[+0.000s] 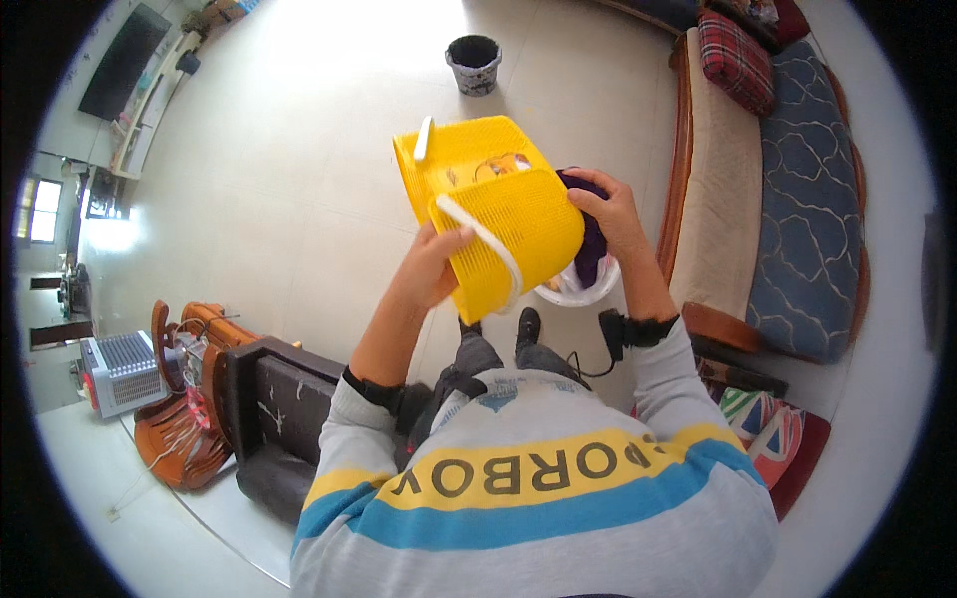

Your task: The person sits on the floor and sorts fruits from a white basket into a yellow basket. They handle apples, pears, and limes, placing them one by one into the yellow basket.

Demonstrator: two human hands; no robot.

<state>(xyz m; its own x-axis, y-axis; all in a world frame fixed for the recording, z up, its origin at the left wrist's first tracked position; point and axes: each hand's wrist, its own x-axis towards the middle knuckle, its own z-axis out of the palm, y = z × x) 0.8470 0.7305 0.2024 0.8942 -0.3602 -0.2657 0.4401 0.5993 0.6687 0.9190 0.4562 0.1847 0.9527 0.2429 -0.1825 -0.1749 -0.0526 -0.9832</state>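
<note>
A yellow plastic mesh basket [516, 232] with white handles [486, 239] is held up on its side, its mouth toward the left and its base toward the right. My left hand [430, 269] grips it at the rim, thumb over the outer wall. At the base end, my right hand [611, 213] holds a dark purple cloth [591, 247] against the yellow plastic. Part of the cloth is hidden behind the basket and hangs down over a round white container [579, 297] with clear plastic and small items in it.
Ahead on the tiled floor stands a stained grey bucket [474, 67]. A wooden sofa with a blue patterned cover [800, 209] runs along the right. A dark brown seat [280, 418], a wooden chair [183, 441] and a grey-and-white appliance [123, 374] are at left.
</note>
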